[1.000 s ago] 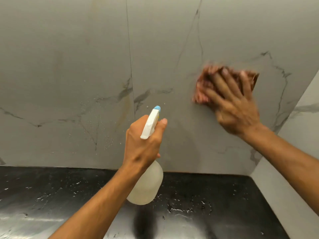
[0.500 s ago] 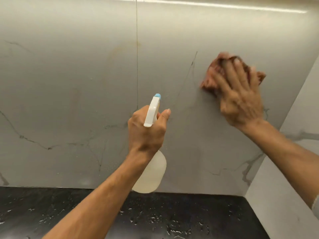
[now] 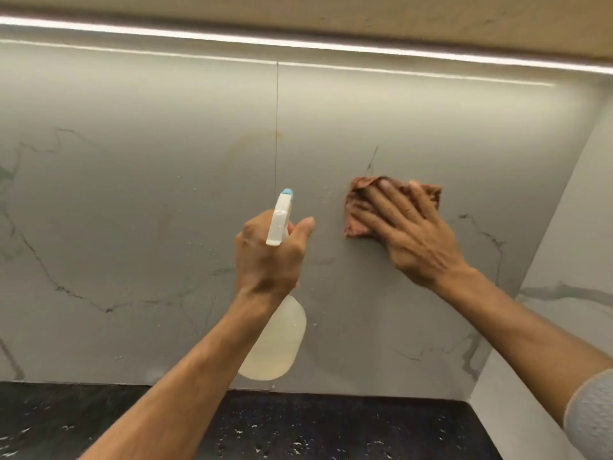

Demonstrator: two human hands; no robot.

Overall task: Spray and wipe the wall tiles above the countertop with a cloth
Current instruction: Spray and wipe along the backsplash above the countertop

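Grey marble-veined wall tiles [image 3: 139, 194] fill the view above a black countertop [image 3: 298, 426]. My left hand [image 3: 268, 257] grips a white spray bottle [image 3: 275, 343] with a blue nozzle tip, pointed at the wall near the vertical tile joint. My right hand [image 3: 408, 234] lies flat on a crumpled reddish-brown cloth [image 3: 356, 210], pressing it against the right tile. Small droplets speckle the wall around the nozzle. A faint yellowish stain sits by the joint above the bottle.
A lit strip [image 3: 298, 44] runs under the wooden cabinet [image 3: 431, 18] at the top. A side wall [image 3: 570, 244] closes the corner at the right. The countertop is wet, with water spots.
The view has tilted up, so the cabinet light now shows. My right hand with the cloth has slid left and slightly down the tile, closer to the bottle. The left hand holds steady.
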